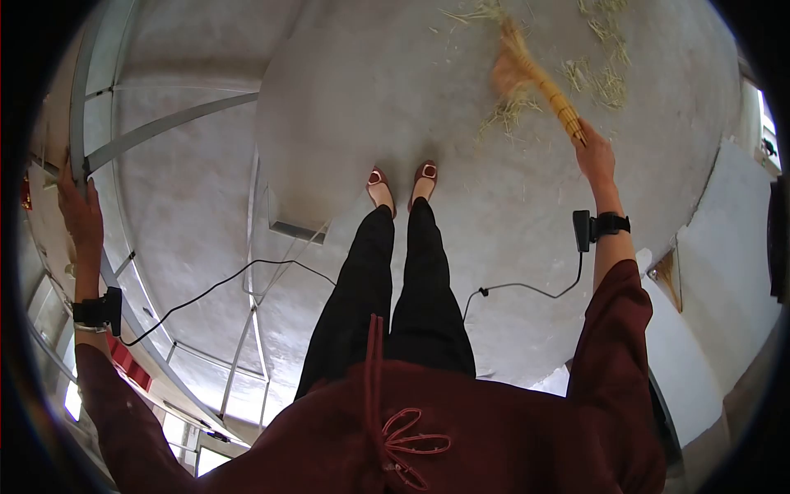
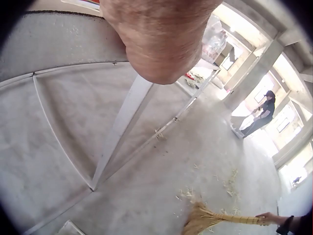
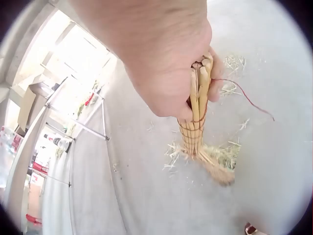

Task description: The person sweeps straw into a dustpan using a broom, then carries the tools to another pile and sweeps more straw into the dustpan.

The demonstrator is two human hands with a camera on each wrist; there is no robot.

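Note:
My right hand (image 1: 597,156) grips the bound handle of a straw hand broom (image 1: 558,100), its bristles blurred on the floor. In the right wrist view, the fingers wrap the broom's stalk ends (image 3: 198,98), and a thin red cord (image 3: 247,96) hangs from there. Loose straw (image 1: 607,86) lies by the bristles. On the far left, my left hand (image 1: 80,216) holds the grey edge of a table (image 1: 80,107), thumb on the outer side and fingers over the top. The left wrist view hides those fingers behind the wrist.
Metal legs and braces (image 2: 122,129) stand under the table. A small floor recess (image 1: 298,232) lies left of my feet (image 1: 424,185). Another person (image 2: 264,113) stands farther off near pillars. A white panel (image 1: 728,247) is on the right. Wrist camera cables (image 1: 239,273) hang toward my legs.

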